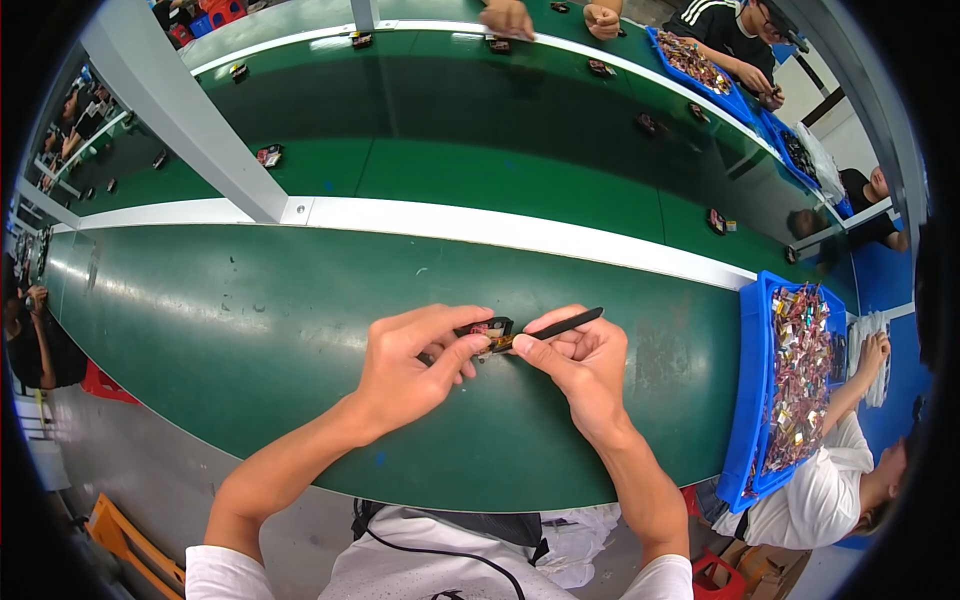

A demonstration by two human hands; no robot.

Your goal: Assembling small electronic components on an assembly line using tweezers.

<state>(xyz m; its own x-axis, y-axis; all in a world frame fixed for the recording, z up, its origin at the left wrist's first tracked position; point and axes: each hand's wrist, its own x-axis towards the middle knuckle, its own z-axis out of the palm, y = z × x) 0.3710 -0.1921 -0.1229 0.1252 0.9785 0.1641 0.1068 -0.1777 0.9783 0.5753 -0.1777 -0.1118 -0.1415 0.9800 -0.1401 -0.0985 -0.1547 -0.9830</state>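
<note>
Left hand point(412, 365) pinches 1 small black housing point(497, 328); right hand point(588, 368) holds 1 black stick point(572, 323) at it. Judged under way, unfinished; parts point(798, 380) heaped at right.

The left hand point(415, 358) partly hides the black case point(505, 326) in its grip, the case's inner parts point(487, 329) too small to tell.

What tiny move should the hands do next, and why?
I'd probably press gently with the black stick while the left hand steadies the small case. That seems sensible because the left fingers pinch the case, the right hand grips the stick, and the stick's lower end looks to be right at the case.
</note>
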